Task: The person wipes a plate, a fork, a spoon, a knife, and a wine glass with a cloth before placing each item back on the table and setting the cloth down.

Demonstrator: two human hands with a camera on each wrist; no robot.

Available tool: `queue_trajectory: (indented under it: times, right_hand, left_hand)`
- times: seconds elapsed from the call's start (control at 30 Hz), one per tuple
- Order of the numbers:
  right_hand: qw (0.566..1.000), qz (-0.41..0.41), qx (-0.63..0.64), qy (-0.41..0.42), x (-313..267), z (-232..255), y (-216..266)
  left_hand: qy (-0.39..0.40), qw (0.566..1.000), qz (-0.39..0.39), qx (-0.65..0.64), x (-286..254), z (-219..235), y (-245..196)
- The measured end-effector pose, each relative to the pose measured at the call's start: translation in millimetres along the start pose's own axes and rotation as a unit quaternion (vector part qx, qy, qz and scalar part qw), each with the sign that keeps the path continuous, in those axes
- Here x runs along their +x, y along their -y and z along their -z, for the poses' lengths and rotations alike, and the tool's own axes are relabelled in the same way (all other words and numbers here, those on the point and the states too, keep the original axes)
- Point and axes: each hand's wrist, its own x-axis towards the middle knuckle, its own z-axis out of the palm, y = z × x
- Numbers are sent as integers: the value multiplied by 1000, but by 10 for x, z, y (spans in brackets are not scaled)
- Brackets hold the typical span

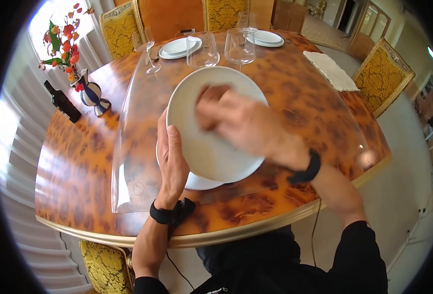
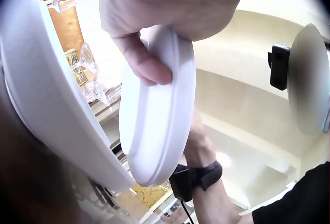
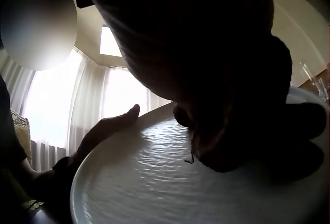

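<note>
A large white plate (image 1: 204,157) is held tilted above the near half of the table. My left hand (image 1: 173,159) grips its left side, thumb along the rim. Below its lower edge shows part of another white plate (image 1: 200,183). Two white dishes, one large (image 2: 56,90) and one narrower (image 2: 162,110), appear in the left wrist view, with a finger of my left hand (image 2: 170,7) curled over the narrower one. My right hand (image 1: 258,130), blurred, holds a bunched brown cloth (image 1: 205,115) against the plate's face; the cloth is dark in the right wrist view.
Stemmed glasses (image 1: 202,51) and stacked white plates (image 1: 179,46) stand across the table (image 1: 309,122). A dark bottle (image 1: 62,102) and a flower vase (image 1: 92,94) are at left. A pale folded cloth (image 1: 330,71) lies at the right edge, near a yellow chair (image 1: 385,76).
</note>
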Motion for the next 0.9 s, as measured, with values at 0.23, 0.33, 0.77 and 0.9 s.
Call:
queue_trajectory:
  times: [0.23,0.33,0.77,0.9]
  right_hand:
    - [987,-94,-112,63,-411,239,34]
    - [991,-128,0,32,-53,399,-385]
    - [970,-186,-118,99,-1075,986,-223]
    - [891,-352,213,-193,-1379,1721,-448]
  left_hand:
    - [-3,998,34,-56,67,151,19]
    - [32,999,23,34,-2,62,-1]
    - [-9,977,152,-148,89,84,-76]
    - [40,944,231,-231,129,-480,-132]
